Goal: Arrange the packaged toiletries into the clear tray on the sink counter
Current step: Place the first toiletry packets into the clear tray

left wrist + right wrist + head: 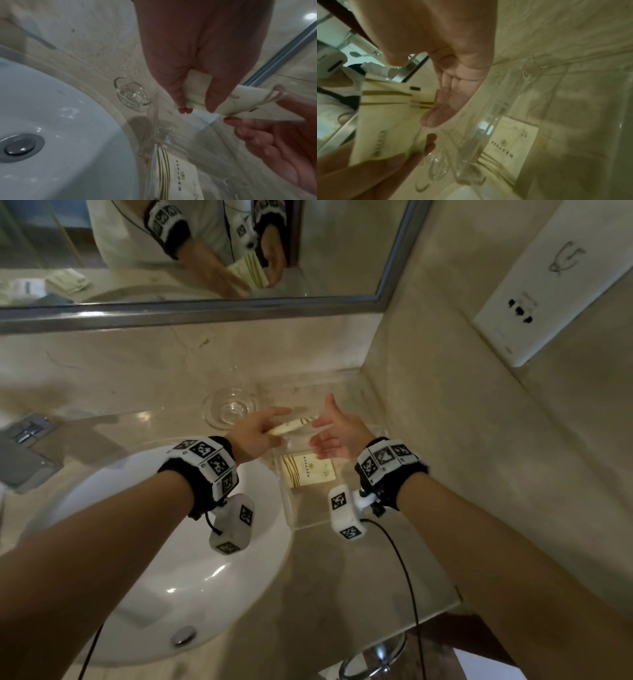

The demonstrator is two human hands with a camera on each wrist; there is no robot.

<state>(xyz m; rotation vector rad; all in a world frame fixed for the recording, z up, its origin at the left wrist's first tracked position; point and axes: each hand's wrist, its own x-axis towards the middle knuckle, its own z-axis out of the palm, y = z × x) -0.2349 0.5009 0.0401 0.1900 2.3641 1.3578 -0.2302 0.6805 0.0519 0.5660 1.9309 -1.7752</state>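
My left hand (274, 426) pinches one end of a cream packet with gold stripes (295, 424) above the far part of the clear tray (308, 524). In the left wrist view the thumb and fingers (197, 106) clamp the packet (248, 104). My right hand (322, 433) is open beside it, its straight fingers (440, 108) at the packet's (388, 121) other end. A second, similar packet (308, 472) lies flat inside the tray, also visible as the tray packet (176, 173) behind the clear wall (155, 121) and as the tray packet (510, 146).
A round glass dish (228, 407) stands left of the tray. The white basin (171, 559) fills the near left. The tray sits in the counter corner against the right wall, which bears a socket plate (520, 313). The mirror (205, 251) runs along the back.
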